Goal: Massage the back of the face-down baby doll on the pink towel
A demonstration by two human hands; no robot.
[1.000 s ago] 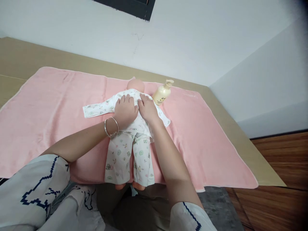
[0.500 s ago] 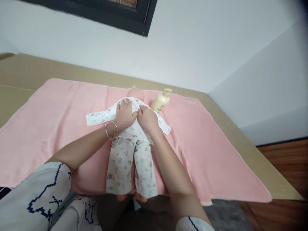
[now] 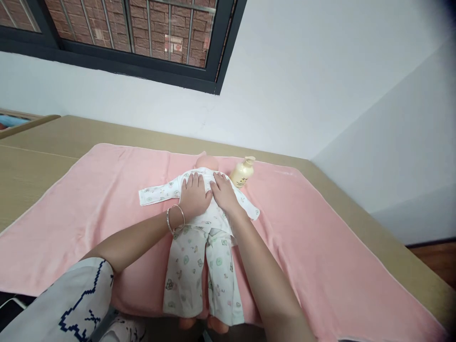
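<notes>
A baby doll in white printed pyjamas lies on a pink towel, head away from me, feet at the near edge. My left hand, with bracelets at the wrist, rests flat on the doll's upper body, fingers stretched out. Right beside it my right hand lies flat on the same spot, fingers extended toward the doll's head. Neither hand holds anything. The doll's sleeves spread out to both sides.
A cream pump bottle stands on the towel just right of the doll's head. The towel covers a tan table set against a white wall under a dark-framed window. Wooden floor shows at the far right.
The camera has tilted up, bringing the window into sight. Both hands stayed on the doll's upper body, sliding slightly toward its head and flattening out.
</notes>
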